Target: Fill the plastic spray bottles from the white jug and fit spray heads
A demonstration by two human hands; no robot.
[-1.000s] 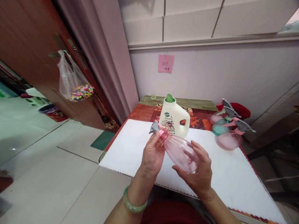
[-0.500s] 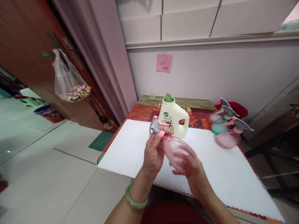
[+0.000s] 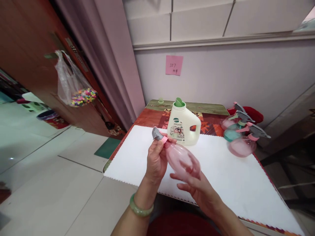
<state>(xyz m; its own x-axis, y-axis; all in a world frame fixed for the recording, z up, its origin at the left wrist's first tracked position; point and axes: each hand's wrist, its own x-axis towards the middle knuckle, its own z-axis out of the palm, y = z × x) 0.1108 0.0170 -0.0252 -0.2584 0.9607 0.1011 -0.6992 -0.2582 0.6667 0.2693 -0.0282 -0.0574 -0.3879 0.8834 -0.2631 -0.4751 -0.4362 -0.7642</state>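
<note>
Tilted over the white mat, a clear pink spray bottle (image 3: pixel 180 155) is between my two hands. My left hand (image 3: pixel 156 160) is closed around its pink collar, just under the grey-and-pink trigger head (image 3: pixel 157 133), which points up and left. Cupped loosely about the rounded lower body is my right hand (image 3: pixel 200 188); some of its fingers show through the plastic, others stick out below it. Close behind stands a cream detergent jug (image 3: pixel 183 126) with a green spout in its open neck.
Three more spray bottles stand at the table's right side: a front pink one (image 3: pixel 242 147), a teal one (image 3: pixel 232 133) and another pink one behind. A small translucent cap (image 3: pixel 160 102) lies at the back left. The white mat (image 3: pixel 130 154) covers the table's front.
The bottle and my left hand have shifted slightly left, and the trigger head has turned. My right hand's fingers have loosened and spread around the bottle's lower end.
</note>
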